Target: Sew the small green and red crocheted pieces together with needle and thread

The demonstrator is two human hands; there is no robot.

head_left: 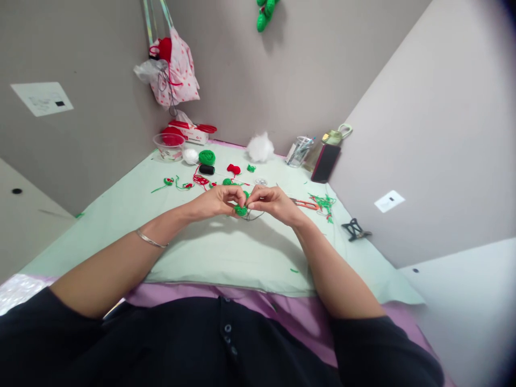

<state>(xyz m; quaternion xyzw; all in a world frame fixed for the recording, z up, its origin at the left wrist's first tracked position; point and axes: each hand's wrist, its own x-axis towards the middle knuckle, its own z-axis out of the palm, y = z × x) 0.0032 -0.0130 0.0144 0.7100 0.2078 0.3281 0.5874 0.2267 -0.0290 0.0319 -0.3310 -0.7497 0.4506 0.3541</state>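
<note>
Yarn piece (241, 211), bright green, small, rounded, pinched in left hand (223, 200), right hand (272, 203) fingertips together

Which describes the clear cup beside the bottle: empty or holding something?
Holding something: slim pen-like items stick up above the rim of the clear cup.

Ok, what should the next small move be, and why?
I'd probably have the right hand draw the dark thread gently clear, with the left hand steadying the green yarn piece: slack thread loops beside the piece, where it might snag. What the right grip pinches is too small to tell.
</note>
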